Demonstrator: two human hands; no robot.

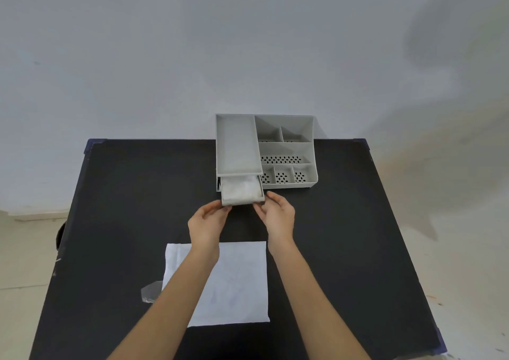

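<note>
A grey plastic organiser (286, 150) stands at the far edge of the black table (137, 208). Its lower drawer (242, 200) is pulled partly out, and a folded white cloth (241, 187) lies inside it. My left hand (207, 224) touches the drawer's front left corner with thumb and fingertips. My right hand (278, 215) touches the front right corner, fingers around the edge. A flat white cloth (242, 282) lies on the table near me, partly hidden under my left forearm.
The organiser has a long top tray (237, 144) on the left and several perforated compartments on the right. A small clear plastic scrap (151, 292) lies left of the flat cloth. A pale wall rises behind the table; floor shows on both sides.
</note>
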